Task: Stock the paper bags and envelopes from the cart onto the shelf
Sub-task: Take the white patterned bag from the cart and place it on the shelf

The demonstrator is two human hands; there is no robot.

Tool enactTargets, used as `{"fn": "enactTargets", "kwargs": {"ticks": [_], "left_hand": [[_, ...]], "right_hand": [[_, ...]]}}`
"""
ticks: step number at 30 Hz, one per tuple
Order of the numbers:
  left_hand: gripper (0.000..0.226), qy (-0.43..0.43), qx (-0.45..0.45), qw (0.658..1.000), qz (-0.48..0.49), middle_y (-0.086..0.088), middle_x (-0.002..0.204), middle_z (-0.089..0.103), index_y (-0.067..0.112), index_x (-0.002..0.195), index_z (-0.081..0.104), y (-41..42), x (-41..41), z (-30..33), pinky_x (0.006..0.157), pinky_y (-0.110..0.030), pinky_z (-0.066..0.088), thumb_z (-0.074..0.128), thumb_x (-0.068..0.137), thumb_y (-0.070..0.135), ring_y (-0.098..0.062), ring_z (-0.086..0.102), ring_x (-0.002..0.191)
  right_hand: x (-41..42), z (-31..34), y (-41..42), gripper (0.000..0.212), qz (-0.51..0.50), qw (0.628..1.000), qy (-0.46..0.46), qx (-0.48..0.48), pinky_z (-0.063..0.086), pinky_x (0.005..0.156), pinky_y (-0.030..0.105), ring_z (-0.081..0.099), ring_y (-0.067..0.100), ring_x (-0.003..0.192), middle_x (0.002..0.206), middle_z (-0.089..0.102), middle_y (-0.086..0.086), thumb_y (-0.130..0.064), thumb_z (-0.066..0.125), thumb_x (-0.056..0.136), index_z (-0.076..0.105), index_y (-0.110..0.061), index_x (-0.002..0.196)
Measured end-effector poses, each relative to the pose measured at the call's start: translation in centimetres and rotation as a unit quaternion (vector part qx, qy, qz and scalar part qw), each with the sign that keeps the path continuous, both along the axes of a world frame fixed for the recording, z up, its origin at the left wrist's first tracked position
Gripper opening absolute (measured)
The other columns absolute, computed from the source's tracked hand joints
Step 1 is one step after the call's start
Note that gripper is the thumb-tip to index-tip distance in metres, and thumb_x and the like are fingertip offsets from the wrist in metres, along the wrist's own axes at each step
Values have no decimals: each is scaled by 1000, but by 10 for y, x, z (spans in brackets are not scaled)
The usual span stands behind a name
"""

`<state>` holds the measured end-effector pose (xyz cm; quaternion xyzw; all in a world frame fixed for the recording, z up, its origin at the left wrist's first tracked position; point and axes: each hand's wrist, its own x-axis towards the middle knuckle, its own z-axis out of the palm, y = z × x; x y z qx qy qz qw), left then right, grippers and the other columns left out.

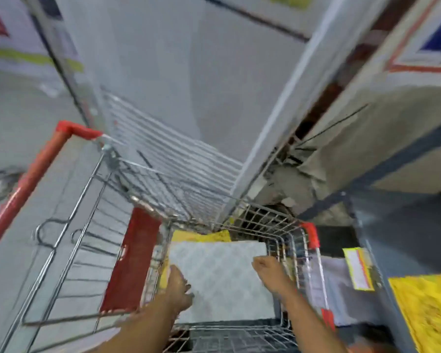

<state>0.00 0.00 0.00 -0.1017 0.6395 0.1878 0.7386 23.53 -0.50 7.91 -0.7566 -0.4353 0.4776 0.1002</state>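
A: Where's the pack?
B: In the cart, at six o'clock. Left hand grips its edge; right hand curls on the far corner.
A: Risk?
B: It may snag the wire wall or slip out.

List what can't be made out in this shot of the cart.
- Head view, white stack: motion blur hides whether it is bags or envelopes.
- Left hand and right hand: blurred at the stack's edges; grip unclear.
- Yellow item: mostly covered by the stack.
- Yellow tag: print too blurred to read.
- Cart bottom: hidden beneath the stack.
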Motion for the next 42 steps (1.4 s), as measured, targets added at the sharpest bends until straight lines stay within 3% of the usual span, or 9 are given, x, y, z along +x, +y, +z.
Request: {"fn": "enactTargets", "kwargs": {"ticks": [4,7,10,14,19,24,31,36,42], "left_hand": [[109,142,57,988,-32,-13,140,54,22,125,60,-4,-18,-165,101,-52,43,38,48,97,-38,57,117],[70,254,90,954,-134,-23,112,67,2,116,61,10,-20,-83,75,-35,52,49,82,63,-36,67,93],[37,254,120,948,-148,-9,53,54,8,72,59,26,-23,-78,42,-22,37,55,90,40,-18,48,43],[30,254,75,935,-236,-11,71,57,5,97,52,25,-33,-107,43,-23,36,56,90,34,-16,45,49],[33,239,40,893,-379,-6,58,48,12,57,50,22,-50,-127,57,-32,48,55,87,25,-16,45,50],[29,226,54,875,-424,6,66,48,24,61,46,24,-57,-111,57,-19,43,57,88,19,-12,50,63],[27,150,112,857,-479,-1,67,55,16,71,50,39,-64,-42,51,-23,45,74,78,28,-12,51,55],[34,69,240,856,-453,-3,67,41,16,73,49,72,-66,61,51,-24,32,76,70,35,-13,36,55],[45,-9,437,784,-440,-21,113,70,1,101,71,112,-72,218,90,-44,45,80,72,34,-30,63,100]], "right_hand": [[3,-45,25,41,87,992,-46,-78,39,95,27,50,25,125,137,51,8,-22,51,94,51,-7,131],[4,-86,47,42,153,979,-93,-94,40,98,29,50,28,125,142,48,12,-17,53,92,50,-9,133],[10,-125,72,49,240,956,-160,-59,43,102,38,50,25,125,140,52,6,-22,60,84,50,-19,132],[9,-161,94,91,384,883,-269,-19,23,111,50,26,20,142,152,32,2,-44,74,69,27,-23,144],[0,-193,89,122,452,827,-331,-40,12,113,58,25,24,142,153,24,10,-46,83,57,7,-19,148],[2,-190,85,94,433,828,-357,17,34,103,47,46,29,123,131,48,11,-43,84,57,35,-21,135],[28,-110,114,57,370,921,-100,-70,53,90,36,62,21,108,125,63,2,-24,80,68,57,-25,121],[52,9,92,23,257,966,2,7,51,77,24,64,2,90,95,72,-14,-7,66,82,70,-29,91],[87,148,20,20,-33,977,93,187,53,71,15,70,9,86,96,77,5,-1,68,77,77,-15,88]]}}
